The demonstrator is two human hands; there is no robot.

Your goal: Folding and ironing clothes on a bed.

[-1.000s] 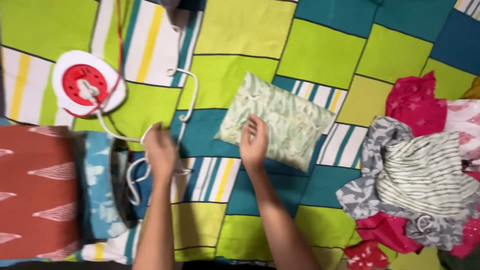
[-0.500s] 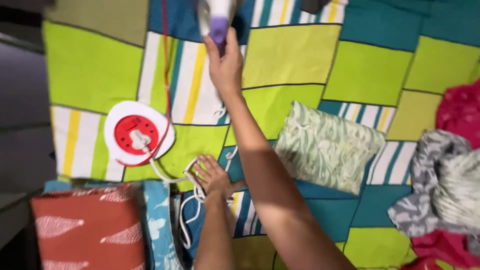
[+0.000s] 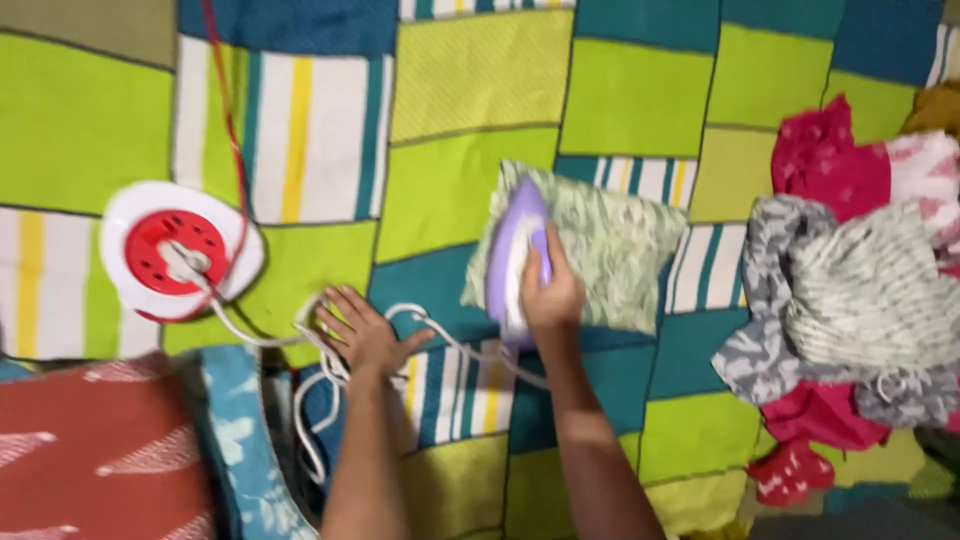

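Note:
My right hand (image 3: 552, 292) grips the handle of a lilac and white iron (image 3: 515, 258), which rests on the left edge of a folded pale green leaf-print cloth (image 3: 610, 240). My left hand (image 3: 362, 330) lies flat with fingers spread on the white cord (image 3: 330, 370) that runs from the iron to a round red and white extension socket (image 3: 178, 250). All of it lies on a patchwork sheet (image 3: 470, 130) of green, teal and striped squares.
A heap of unfolded clothes (image 3: 850, 300) in pink, grey and striped white sits at the right. Folded red (image 3: 90, 450) and blue (image 3: 235, 440) printed fabrics lie at the lower left. A red cable (image 3: 225, 100) leads up from the socket.
My right hand, which reached to the far top for the iron, has brought it down onto the leaf-print cloth. My left hand stays on the white cord.

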